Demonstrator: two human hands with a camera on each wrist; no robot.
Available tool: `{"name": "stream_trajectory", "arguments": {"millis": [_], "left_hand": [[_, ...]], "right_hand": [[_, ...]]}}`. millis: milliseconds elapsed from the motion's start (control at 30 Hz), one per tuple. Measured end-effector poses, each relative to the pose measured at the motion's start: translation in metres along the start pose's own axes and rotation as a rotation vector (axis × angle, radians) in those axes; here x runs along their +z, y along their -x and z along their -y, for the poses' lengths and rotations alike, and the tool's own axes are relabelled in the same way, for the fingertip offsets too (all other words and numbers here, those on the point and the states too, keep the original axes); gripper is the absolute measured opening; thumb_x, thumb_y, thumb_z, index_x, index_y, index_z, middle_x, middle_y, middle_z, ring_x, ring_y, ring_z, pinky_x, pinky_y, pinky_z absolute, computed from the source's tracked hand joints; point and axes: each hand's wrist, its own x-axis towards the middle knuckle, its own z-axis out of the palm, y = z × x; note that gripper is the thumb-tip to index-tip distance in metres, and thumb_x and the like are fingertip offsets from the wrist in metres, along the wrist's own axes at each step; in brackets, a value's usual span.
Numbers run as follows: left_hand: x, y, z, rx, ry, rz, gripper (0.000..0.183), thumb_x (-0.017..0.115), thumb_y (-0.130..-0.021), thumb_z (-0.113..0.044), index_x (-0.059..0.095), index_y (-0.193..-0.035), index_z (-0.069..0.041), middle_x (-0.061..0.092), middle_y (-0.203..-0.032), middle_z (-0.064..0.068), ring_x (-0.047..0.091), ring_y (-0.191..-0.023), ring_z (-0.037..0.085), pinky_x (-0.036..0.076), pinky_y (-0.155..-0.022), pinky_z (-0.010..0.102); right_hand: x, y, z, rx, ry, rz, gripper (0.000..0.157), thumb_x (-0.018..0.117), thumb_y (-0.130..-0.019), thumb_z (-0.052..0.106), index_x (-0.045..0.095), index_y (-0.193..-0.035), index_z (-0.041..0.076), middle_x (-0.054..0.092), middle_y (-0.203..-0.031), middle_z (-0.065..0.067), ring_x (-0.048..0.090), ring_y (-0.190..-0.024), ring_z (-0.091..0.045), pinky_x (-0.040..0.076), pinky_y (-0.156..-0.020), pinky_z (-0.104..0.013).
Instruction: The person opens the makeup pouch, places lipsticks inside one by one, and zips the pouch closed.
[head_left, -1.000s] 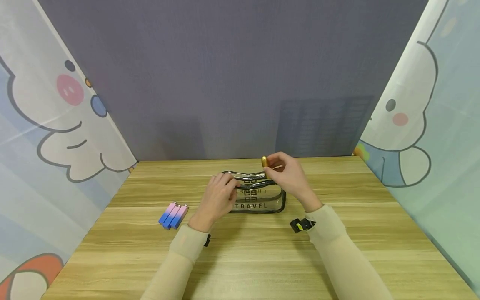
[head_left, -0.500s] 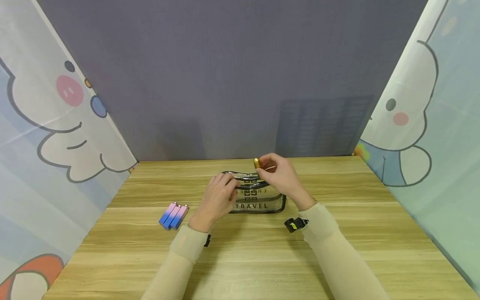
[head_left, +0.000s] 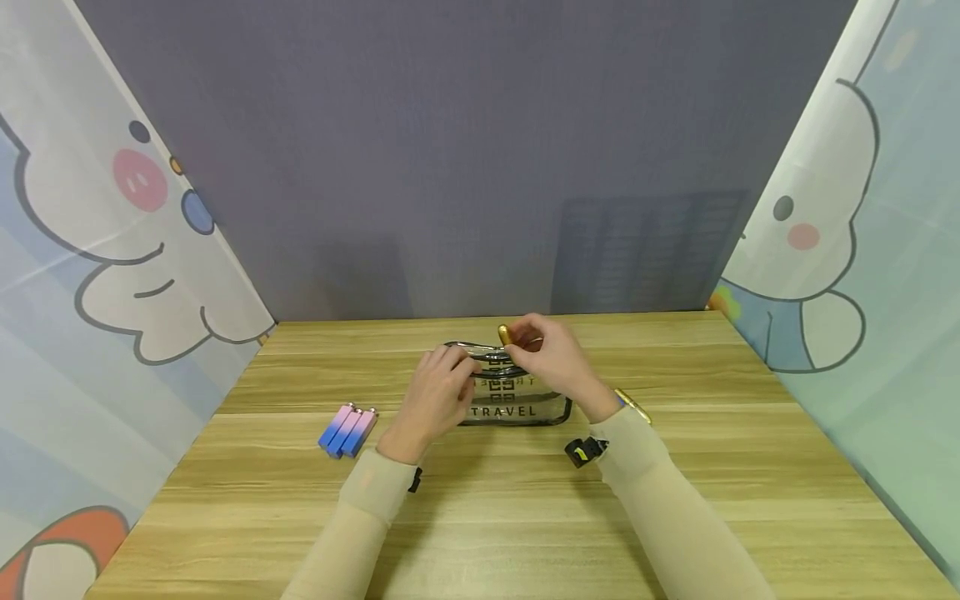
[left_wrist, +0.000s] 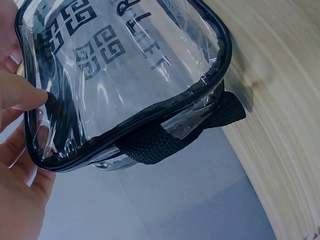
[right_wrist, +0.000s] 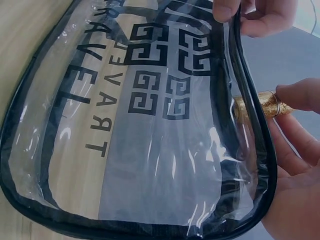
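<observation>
A clear travel bag [head_left: 517, 412] with black piping and "TRAVEL" lettering stands upright on the table, its top parted. At the left of its top edge, my left hand [head_left: 438, 396] grips the rim; in the left wrist view, its thumb [left_wrist: 22, 94] presses the clear wall. My right hand [head_left: 555, 360] pinches a gold lipstick-like tube [head_left: 506, 336] above the bag's opening. The right wrist view shows the gold tube [right_wrist: 270, 104] at the rim, with one end seen through the clear plastic. Fingers cover part of it.
Several pink-and-blue rectangular tubes [head_left: 348, 432] lie side by side on the table [head_left: 480, 533] left of my left hand. By my right sleeve lies a slim gold item [head_left: 636, 407] with something blue, partly hidden. A grey partition [head_left: 465, 167] rises behind the table.
My right hand has moved left and slightly down with the gold tube, along the bag's opening. The slim gold item beside the right sleeve has come into sight. My left hand stays put.
</observation>
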Motion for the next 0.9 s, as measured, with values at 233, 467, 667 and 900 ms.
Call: {"name": "stream_trajectory", "arguments": {"millis": [233, 467, 667, 900], "left_hand": [[-0.0002, 0.0009, 0.0001, -0.007, -0.001, 0.018, 0.02, 0.076, -0.081, 0.003, 0.07, -0.094, -0.01, 0.062, -0.094, 0.004, 0.054, -0.081, 0.024, 0.043, -0.07, 0.037], [-0.0007, 0.0007, 0.0004, -0.004, 0.006, 0.013, 0.021, 0.075, -0.08, 0.004, 0.07, -0.094, -0.01, 0.063, -0.095, 0.004, 0.055, -0.081, 0.024, 0.043, -0.07, 0.037], [-0.0015, 0.0005, 0.0001, -0.002, 0.009, 0.007, 0.022, 0.076, -0.079, 0.004, 0.07, -0.094, -0.011, 0.063, -0.095, 0.004, 0.054, -0.081, 0.024, 0.042, -0.069, 0.036], [-0.0014, 0.0006, 0.0003, -0.003, 0.016, 0.012, 0.021, 0.075, -0.08, 0.004, 0.07, -0.095, -0.011, 0.063, -0.095, 0.004, 0.054, -0.083, 0.023, 0.042, -0.07, 0.035]], "right_hand": [[0.0016, 0.0011, 0.0, 0.035, 0.035, 0.037, 0.023, 0.069, -0.095, 0.008, 0.067, -0.117, 0.003, 0.069, -0.106, -0.01, 0.067, -0.095, -0.024, 0.056, -0.084, -0.039], [0.0011, 0.001, 0.0026, 0.05, 0.08, 0.077, 0.024, 0.068, -0.096, 0.008, 0.067, -0.119, 0.003, 0.068, -0.108, -0.01, 0.067, -0.094, -0.023, 0.056, -0.08, -0.038], [0.0028, -0.0015, 0.0046, 0.032, 0.161, 0.114, 0.025, 0.067, -0.096, 0.009, 0.069, -0.12, 0.002, 0.064, -0.111, -0.011, 0.066, -0.094, -0.023, 0.057, -0.079, -0.036], [0.0052, -0.0035, 0.0073, 0.035, 0.306, 0.161, 0.027, 0.066, -0.097, 0.01, 0.07, -0.122, 0.002, 0.063, -0.111, -0.008, 0.062, -0.093, -0.019, 0.054, -0.079, -0.035]]}}
